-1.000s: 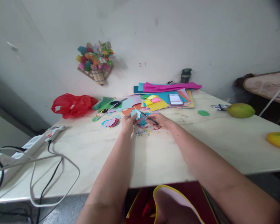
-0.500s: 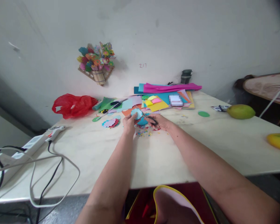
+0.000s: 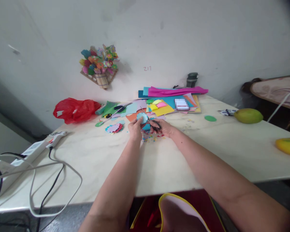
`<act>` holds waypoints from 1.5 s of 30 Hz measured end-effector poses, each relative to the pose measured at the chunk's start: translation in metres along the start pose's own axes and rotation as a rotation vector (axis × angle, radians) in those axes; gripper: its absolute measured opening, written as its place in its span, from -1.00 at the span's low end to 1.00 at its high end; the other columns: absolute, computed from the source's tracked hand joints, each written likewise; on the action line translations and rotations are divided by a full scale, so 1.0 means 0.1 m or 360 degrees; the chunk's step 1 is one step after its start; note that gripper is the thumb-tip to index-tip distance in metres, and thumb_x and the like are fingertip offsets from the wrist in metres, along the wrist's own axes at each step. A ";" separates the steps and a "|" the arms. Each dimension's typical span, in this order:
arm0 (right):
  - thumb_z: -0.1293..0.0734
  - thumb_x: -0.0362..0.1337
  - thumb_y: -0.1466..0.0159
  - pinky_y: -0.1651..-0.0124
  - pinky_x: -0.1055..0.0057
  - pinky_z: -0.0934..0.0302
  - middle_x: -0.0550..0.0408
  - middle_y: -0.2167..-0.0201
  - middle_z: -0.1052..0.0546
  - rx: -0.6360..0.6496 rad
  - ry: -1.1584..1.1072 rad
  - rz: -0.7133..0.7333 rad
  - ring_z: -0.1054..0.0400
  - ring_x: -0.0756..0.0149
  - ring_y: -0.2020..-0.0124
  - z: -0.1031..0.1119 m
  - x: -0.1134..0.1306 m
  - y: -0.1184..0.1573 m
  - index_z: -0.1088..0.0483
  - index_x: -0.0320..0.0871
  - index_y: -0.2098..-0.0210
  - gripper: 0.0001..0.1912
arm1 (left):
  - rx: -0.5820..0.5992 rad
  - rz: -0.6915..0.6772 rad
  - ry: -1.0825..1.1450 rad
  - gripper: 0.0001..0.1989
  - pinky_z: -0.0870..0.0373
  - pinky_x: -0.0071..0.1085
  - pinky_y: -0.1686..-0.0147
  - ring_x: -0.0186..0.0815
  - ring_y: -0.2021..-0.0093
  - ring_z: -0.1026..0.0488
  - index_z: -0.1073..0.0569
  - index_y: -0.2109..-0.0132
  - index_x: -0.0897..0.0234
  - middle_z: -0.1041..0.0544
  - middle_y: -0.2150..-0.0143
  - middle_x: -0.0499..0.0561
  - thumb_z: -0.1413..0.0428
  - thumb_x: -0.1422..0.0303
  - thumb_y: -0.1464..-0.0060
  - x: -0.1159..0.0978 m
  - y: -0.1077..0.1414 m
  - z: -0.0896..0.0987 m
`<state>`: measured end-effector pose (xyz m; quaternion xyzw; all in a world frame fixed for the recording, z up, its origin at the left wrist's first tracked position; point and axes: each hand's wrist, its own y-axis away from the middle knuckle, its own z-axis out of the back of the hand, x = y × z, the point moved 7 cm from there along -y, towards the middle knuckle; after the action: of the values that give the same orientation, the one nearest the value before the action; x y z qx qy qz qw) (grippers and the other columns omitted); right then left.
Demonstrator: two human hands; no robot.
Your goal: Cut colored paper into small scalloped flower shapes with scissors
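Pinched in my left hand (image 3: 135, 128) is a light blue paper disc (image 3: 141, 117) with a scalloped edge. My right hand (image 3: 162, 127) is closed round the dark handles of a pair of scissors (image 3: 155, 124), whose blades reach toward the disc's right edge. Below the hands lie a blue piece of paper (image 3: 146, 126) and many tiny paper clippings (image 3: 151, 138). To the left sits a small pile of scalloped paper shapes (image 3: 114, 128) in lilac, red and blue. Part of the scissor blades is hidden behind the disc.
Coloured paper sheets (image 3: 164, 109) and a second pair of scissors (image 3: 120, 108) lie at the back. A red plastic bag (image 3: 76, 109), power strip (image 3: 33, 151) and loose cables (image 3: 81, 180) are at left. Mangoes (image 3: 248, 115) and a green paper circle (image 3: 210, 118) lie at right.
The disc and my left hand have shifted slightly to the right. My right hand with the scissors has moved slightly left, closer to the disc.
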<state>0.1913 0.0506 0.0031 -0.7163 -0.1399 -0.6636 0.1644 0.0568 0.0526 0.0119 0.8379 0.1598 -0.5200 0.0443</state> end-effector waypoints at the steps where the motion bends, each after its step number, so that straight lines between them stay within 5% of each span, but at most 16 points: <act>1: -0.39 0.00 -0.08 0.78 0.62 0.17 0.18 0.65 -0.44 -0.0008 -0.0008 0.0008 -0.19 0.55 0.74 -0.02 0.01 0.00 -0.33 -0.21 0.45 -0.63 | -0.0015 -0.0011 0.0014 -0.73 -0.47 -0.38 0.36 -0.38 0.50 -0.43 -0.44 0.50 0.34 -0.44 0.56 -0.09 -0.31 0.28 0.34 0.00 0.02 -0.01; 13: -0.31 0.03 -0.18 0.76 0.61 0.03 0.14 0.63 -0.45 0.0032 -0.0153 0.0064 -0.30 0.47 0.68 -0.22 -0.01 -0.03 -0.36 -0.21 0.44 -0.61 | -0.0030 -0.0244 -0.0143 -0.72 -0.35 -0.50 0.50 -0.42 0.55 -0.34 -0.34 0.52 0.30 -0.31 0.62 -0.13 -0.22 0.19 0.17 0.03 0.05 -0.02; 22: -0.31 0.09 -0.17 0.73 0.58 -0.10 0.14 0.63 -0.45 0.0019 -0.0233 0.0141 -0.33 0.44 0.67 -0.33 0.04 0.00 -0.35 -0.21 0.39 -0.57 | -0.0029 -0.0186 -0.0146 -0.71 -0.08 -0.55 0.70 -0.50 0.68 -0.16 -0.31 0.51 0.29 -0.25 0.66 -0.17 -0.20 0.18 0.15 0.06 0.06 -0.01; 31: -0.31 0.16 -0.14 0.69 0.54 -0.20 0.16 0.60 -0.43 -0.0019 -0.0246 0.0192 -0.34 0.41 0.63 -0.35 0.03 -0.02 -0.32 -0.18 0.38 -0.52 | -0.0147 -0.0268 -0.0304 -0.71 -0.18 -0.52 0.58 -0.42 0.56 -0.28 -0.33 0.54 0.28 -0.25 0.66 -0.14 -0.19 0.18 0.12 0.02 0.05 0.03; 45: -0.31 0.24 -0.06 0.70 0.54 -0.17 0.18 0.60 -0.38 -0.0023 -0.0199 0.0215 -0.31 0.42 0.63 -0.36 0.04 -0.01 -0.31 -0.18 0.37 -0.44 | -0.0146 -0.0324 -0.0328 -0.69 -0.04 -0.54 0.66 -0.50 0.67 -0.12 -0.29 0.57 0.29 -0.17 0.69 -0.18 -0.18 0.18 0.13 0.00 0.07 0.01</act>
<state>0.1586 0.0361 0.0100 -0.7652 -0.0964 -0.6060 0.1945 0.0583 0.0458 0.0111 0.7566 0.2621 -0.5973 0.0458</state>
